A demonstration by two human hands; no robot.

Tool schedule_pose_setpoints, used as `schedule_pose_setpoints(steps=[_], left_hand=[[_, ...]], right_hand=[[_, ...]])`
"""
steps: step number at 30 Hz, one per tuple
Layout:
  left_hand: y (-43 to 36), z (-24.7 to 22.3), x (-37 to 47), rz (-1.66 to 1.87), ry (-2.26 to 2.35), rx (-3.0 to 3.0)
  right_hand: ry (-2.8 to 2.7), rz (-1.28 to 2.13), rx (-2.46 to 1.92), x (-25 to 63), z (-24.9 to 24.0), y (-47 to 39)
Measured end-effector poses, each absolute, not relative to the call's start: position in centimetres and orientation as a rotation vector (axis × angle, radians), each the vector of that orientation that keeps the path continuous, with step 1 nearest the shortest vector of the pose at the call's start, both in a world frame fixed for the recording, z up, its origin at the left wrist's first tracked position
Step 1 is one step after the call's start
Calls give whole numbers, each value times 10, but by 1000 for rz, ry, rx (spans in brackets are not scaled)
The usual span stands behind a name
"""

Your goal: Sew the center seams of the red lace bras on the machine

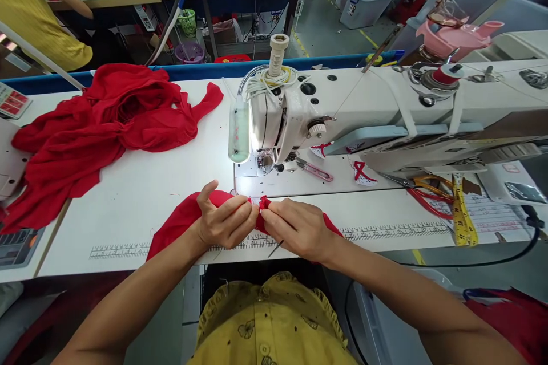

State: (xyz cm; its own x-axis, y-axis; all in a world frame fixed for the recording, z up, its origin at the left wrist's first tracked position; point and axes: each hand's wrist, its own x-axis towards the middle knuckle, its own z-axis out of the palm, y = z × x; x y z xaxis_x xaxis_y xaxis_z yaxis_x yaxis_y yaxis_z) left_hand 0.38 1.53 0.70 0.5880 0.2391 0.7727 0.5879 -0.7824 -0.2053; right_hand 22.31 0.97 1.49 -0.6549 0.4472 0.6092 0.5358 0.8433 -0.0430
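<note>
Left hand (228, 219) and right hand (299, 227) pinch red cloth (175, 225), handling seemingly unfinished; a dark tip (275, 248) juts below the right, a sewing machine (351, 97) stands beyond both.

We see a white table (98, 219) bearing a sewing machine (368, 91). Left of the machine we find heaped red cloth (85, 148); beneath its arm, a pink tool (320, 172) and scraps (363, 172); to its front right, scissors (410, 183) and paper (492, 214); before it, a smaller red piece (175, 227) over a ruler strip (394, 231).
</note>
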Motion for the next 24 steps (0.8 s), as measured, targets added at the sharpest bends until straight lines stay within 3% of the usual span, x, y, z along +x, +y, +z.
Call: schedule_pose_setpoints(steps=[8,15,17,21,24], left_hand=[[14,2,3,-1105,-645,-2395],[15,2,2,-962,-674,-2279],[15,5,3,-977,-636,-2293],[16,8,6,-1059,-632,-2294],[17,8,7,-1055,-654,-2285]], right_hand=[[-2389,-19,-767,226,21,6],[-2283,579,-1264,234,49,0],[-2295,433,-1338,242,48,5],[-2231,-206,-1524,272,30,28],[-2246,-390,-1635,296,16,48]])
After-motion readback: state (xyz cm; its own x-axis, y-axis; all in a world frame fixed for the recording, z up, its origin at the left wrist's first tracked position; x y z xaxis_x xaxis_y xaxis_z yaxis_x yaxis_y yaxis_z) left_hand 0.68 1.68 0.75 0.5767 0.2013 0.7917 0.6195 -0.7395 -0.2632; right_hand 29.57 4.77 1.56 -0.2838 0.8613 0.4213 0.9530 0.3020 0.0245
